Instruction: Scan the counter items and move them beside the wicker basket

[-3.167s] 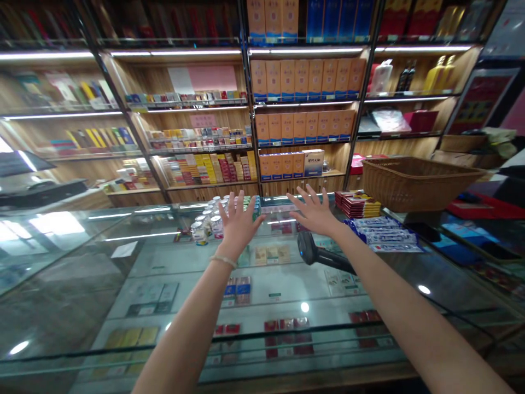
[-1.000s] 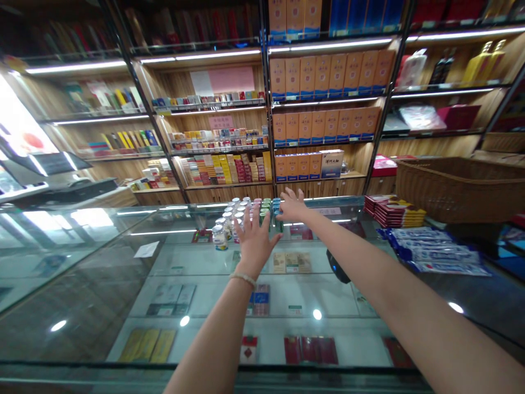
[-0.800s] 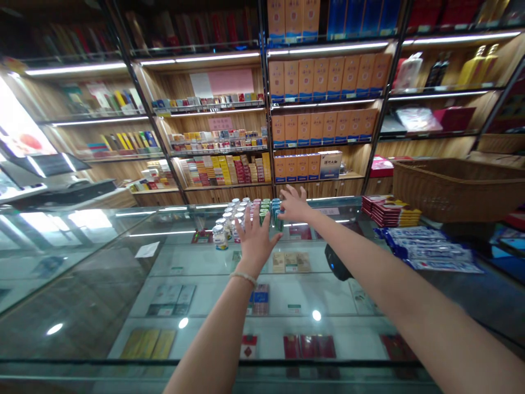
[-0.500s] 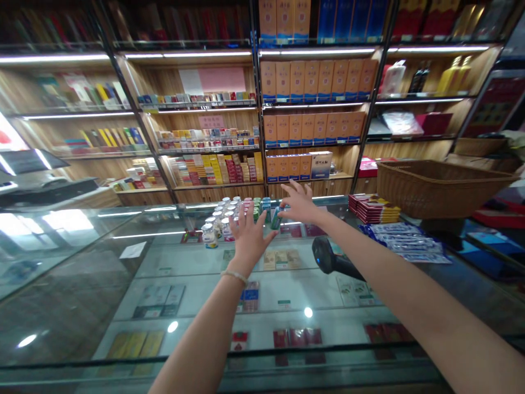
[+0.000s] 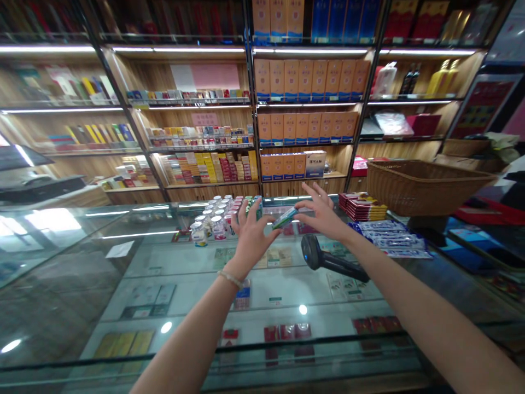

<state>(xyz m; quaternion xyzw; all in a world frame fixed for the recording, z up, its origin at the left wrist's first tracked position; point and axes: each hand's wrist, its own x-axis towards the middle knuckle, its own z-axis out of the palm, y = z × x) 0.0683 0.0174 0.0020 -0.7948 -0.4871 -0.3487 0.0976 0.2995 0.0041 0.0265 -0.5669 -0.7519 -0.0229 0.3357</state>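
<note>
A slim blue-and-green pack [image 5: 284, 218] is pinched at its far right end by the fingertips of my right hand [image 5: 324, 216]. It lies tilted in the air above the glass counter. My left hand [image 5: 251, 241], with a pale bracelet at the wrist, has its fingers spread. Its thumb and forefinger are at the pack's near left end; whether they touch it I cannot tell. Just beyond my left hand stand rows of small white-capped jars [image 5: 199, 235], with pink and green containers [image 5: 248, 203] partly hidden by the fingers.
A black handheld scanner [image 5: 328, 260] lies on the glass counter [image 5: 197, 298] below my right hand. To the right are blue-and-white packets [image 5: 389, 238], red packs [image 5: 361, 208] and a wicker basket [image 5: 426, 189]. Stocked shelves [image 5: 303, 104] line the back; flat packs show beneath the glass.
My right hand has moved slightly right, and the pack has come away from the rows, turning from nearly upright to slanted. The left hand stays close beside it. The view has shifted a little.
</note>
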